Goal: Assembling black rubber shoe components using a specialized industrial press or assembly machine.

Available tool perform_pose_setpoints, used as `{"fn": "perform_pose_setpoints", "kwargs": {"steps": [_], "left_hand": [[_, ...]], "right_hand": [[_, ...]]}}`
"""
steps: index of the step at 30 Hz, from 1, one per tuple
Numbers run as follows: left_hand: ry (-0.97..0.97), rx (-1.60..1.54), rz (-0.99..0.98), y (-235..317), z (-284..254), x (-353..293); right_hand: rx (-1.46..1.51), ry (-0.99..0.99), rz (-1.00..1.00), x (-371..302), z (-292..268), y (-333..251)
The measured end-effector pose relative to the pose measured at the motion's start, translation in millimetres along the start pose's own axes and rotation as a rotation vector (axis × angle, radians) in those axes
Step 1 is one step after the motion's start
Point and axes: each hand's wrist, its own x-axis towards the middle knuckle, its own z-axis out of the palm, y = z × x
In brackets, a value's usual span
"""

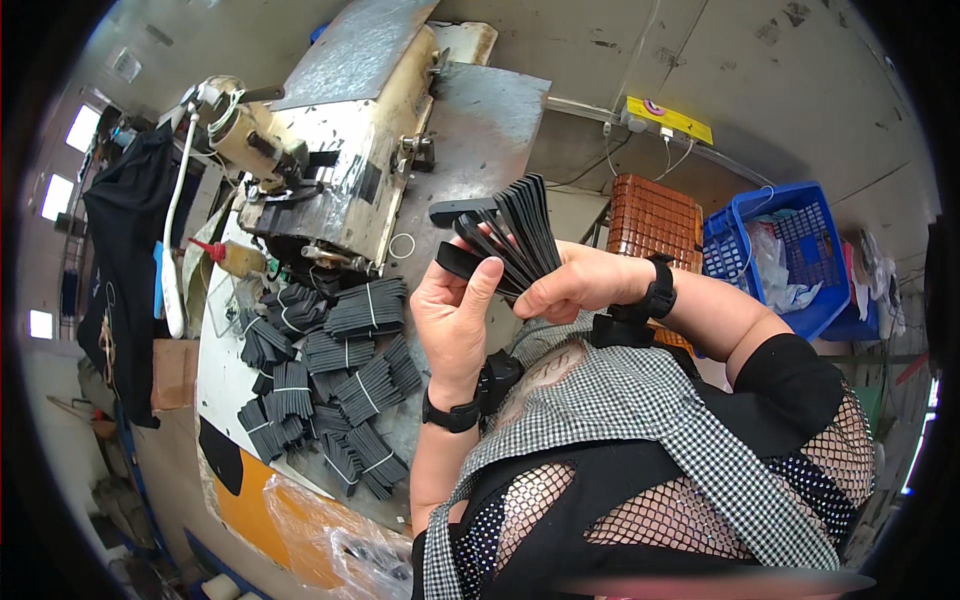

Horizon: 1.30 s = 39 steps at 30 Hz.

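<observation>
In front of my chest I hold a fanned stack of flat black strips (528, 225) with rounded ends. My right hand (568, 285) is closed round the lower end of the stack, thumb across it. My left hand (455, 310) pinches strips at the stack's left side between thumb and fingers; one strip end (458, 260) sticks out above its thumb. Another strip (462, 211) points left, apart from the fan. Some of the left fingers are hidden behind the strips. Below and left, several bundles of similar strips (365, 308), tied with white bands, lie heaped on the worktable (222, 375).
A cream-coloured machine (345, 180) stands on the table beyond the bundles. Beside it lies a small bottle with a red nozzle (238, 259). A white ring (401, 246) lies nearby. At right are a brown beaded seat cover (650, 222) and a blue crate (825, 318) with plastic bags.
</observation>
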Motion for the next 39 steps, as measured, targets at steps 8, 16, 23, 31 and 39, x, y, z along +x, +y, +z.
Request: {"fn": "perform_pose_setpoints", "kwargs": {"steps": [8, 16, 23, 31, 39], "left_hand": [[-0.061, -0.080, -0.095, 0, -15, -6], [-0.051, -0.109, -0.162, -5, -10, -6], [0.276, 0.122, -0.118, -10, -5, -5], [0.028, -0.220, -0.133, -6, 6, -12], [-0.202, 0.506, 0.042, 0, 2, -16]], "right_hand": [[0.159, -0.156, -0.019, 0, -9, 7], [0.358, -0.236, 0.038, -4, -19, 20], [-0.300, 0.032, -0.044, -9, 3, 29], [-0.068, 0.052, 0.071, -7, -4, 29], [-0.726, 0.198, -0.175, 3, 7, 31]]}}
